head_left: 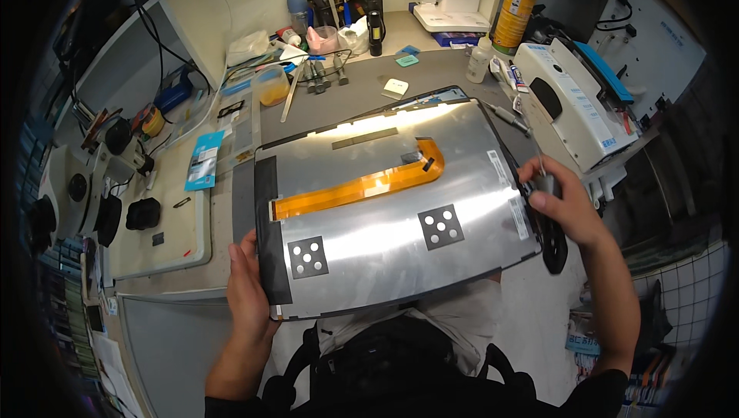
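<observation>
A tablet-sized display panel [369, 241] is tilted over the front edge of the desk, silver metal back up. An orange flex cable [354, 191] runs across it and hooks at its upper right end. My left hand [250, 287] is closed on the panel's lower left edge, its fingers partly hidden beneath. At the right edge my right hand [566, 198] is closed, gripping the panel along with a dark-handled tool [547, 183] with a thin metal shaft. Black loops hang below that hand; their kind is unclear. Another flat device [443, 96] shows partly behind the panel.
A grey mat [346, 102] covers the desk. Small bottles, a plastic cup [272, 85] and hand tools stand behind. A white machine [573, 102] and spray can [515, 14] are at right. A microscope [85, 187] and pale tray [165, 241] stand left.
</observation>
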A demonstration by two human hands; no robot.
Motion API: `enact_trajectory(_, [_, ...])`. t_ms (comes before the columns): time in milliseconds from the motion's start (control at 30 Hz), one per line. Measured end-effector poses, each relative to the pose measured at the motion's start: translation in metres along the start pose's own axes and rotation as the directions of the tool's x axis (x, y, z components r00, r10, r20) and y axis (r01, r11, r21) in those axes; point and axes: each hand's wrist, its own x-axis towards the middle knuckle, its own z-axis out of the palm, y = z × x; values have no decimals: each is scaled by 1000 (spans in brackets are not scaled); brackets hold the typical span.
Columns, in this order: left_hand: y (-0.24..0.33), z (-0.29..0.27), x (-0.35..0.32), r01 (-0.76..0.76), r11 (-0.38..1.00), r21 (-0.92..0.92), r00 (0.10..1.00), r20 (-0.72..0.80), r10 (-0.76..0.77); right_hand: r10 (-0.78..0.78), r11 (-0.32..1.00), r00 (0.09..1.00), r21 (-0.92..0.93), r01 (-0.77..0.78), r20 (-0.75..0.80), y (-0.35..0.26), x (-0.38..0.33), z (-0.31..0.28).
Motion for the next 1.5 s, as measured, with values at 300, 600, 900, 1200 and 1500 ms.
enact_trajectory(300, [-15, -2, -19, -117, 985, 123, 990, 92, 106, 139, 981, 963, -164, -103, 229, -13, 84, -16])
enact_trajectory(600, [-10, -11, -31, 85, 994, 68, 985, 144, -95, 20, 899, 939, -418, 134, 344, -8, 147, -16])
enact_trajectory(900, [-8, -30, -25, 238, 966, 97, 922, 289, -256, 129, 805, 950, -590, 67, 283, -10, 162, -13])
enact_trajectory(1200, [-8, -34, -29, 248, 968, 27, 934, 258, -246, 27, 861, 947, -490, 140, 319, 5, 151, -7])
enact_trajectory(1500, [-8, -39, -34, 231, 973, 22, 955, 188, -230, -14, 794, 994, -602, 80, 113, 0, 130, -12])
